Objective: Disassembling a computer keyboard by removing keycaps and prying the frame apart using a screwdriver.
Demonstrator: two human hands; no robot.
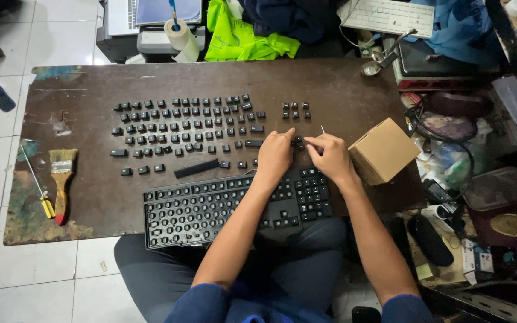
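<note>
A black keyboard (210, 209) with most keycaps removed lies at the near edge of a low brown board (91, 197). Several loose black keycaps (186, 122) sit in rows on the board, with a long spacebar cap (196, 168) below them. My left hand (275, 157) rests beside a small cluster of keycaps (298, 143) just above the keyboard. My right hand (331, 157) pinches a thin metal tool (322, 129) over the same cluster. Both hands nearly touch each other.
A small cardboard box (383, 151) stands right of my hands. A paintbrush (61, 179) and a yellow-handled screwdriver (42, 191) lie at the board's left. Cables and clutter (450, 155) fill the right side; a tape roll (179, 33) and a white keyboard (390, 17) sit behind.
</note>
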